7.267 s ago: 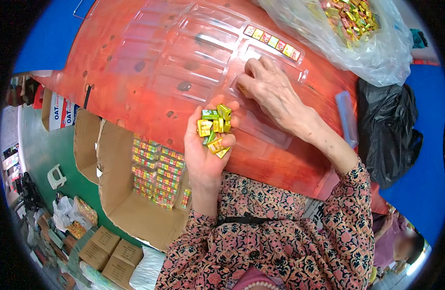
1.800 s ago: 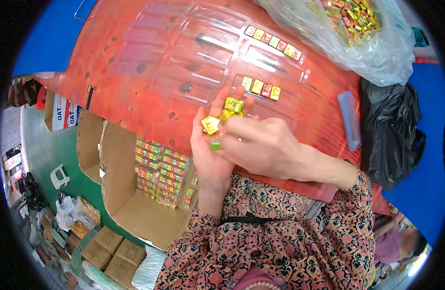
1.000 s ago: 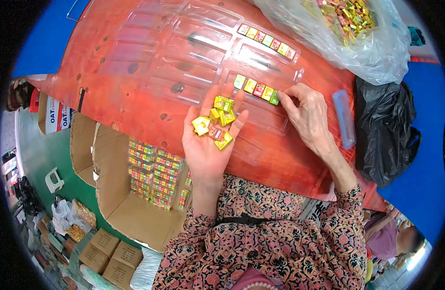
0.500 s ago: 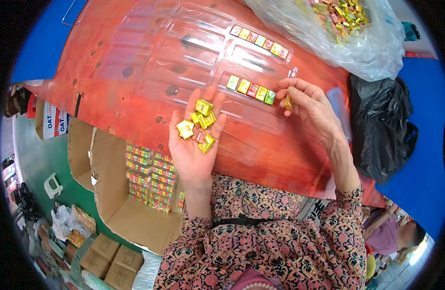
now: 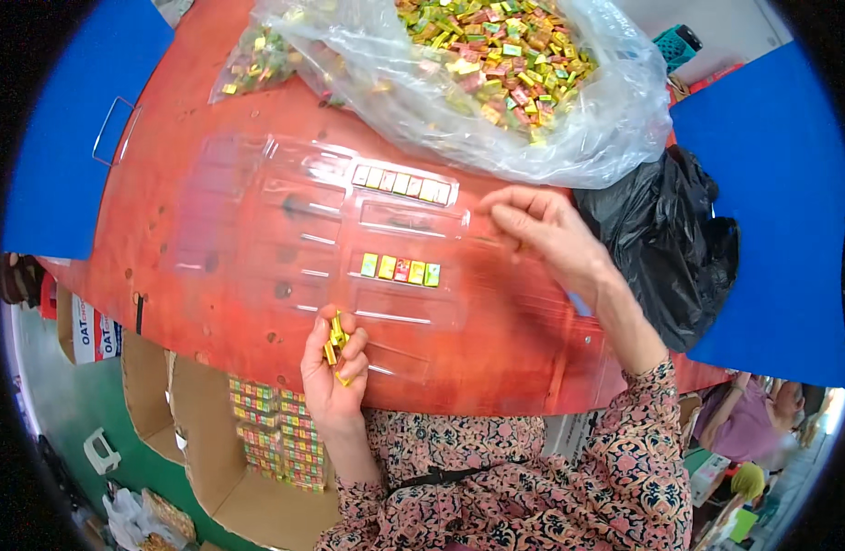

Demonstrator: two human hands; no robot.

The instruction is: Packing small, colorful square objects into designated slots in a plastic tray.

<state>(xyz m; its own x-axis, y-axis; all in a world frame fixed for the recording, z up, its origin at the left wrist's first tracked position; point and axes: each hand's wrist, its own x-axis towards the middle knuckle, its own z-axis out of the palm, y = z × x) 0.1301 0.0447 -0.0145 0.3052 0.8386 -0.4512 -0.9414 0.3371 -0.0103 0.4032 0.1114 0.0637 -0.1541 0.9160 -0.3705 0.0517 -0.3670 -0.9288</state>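
My left hand (image 5: 332,369) is curled around several small yellow wrapped sweets (image 5: 338,338) near the table's front edge. To the right of the clear plastic tray (image 5: 413,307), my right hand (image 5: 553,231) is raised. Its thumb and fingertips are drawn together and slightly blurred; whatever they hold, if anything, cannot be made out. Two rows of coloured wrapped sweets lie in the tray's long compartments: a fuller upper row (image 5: 406,184) and a shorter lower row (image 5: 401,269).
A large clear bag (image 5: 615,147) of loose sweets stands at the back, with a smaller filled bag (image 5: 262,57) on its left. A black plastic bag (image 5: 670,248) lies right. Below the red table (image 5: 165,321), a cardboard box (image 5: 230,487) contains packed trays.
My left hand has gone from flat and open to curled around the sweets. My right hand has moved away from the lower row, toward the large bag. The view has shifted.
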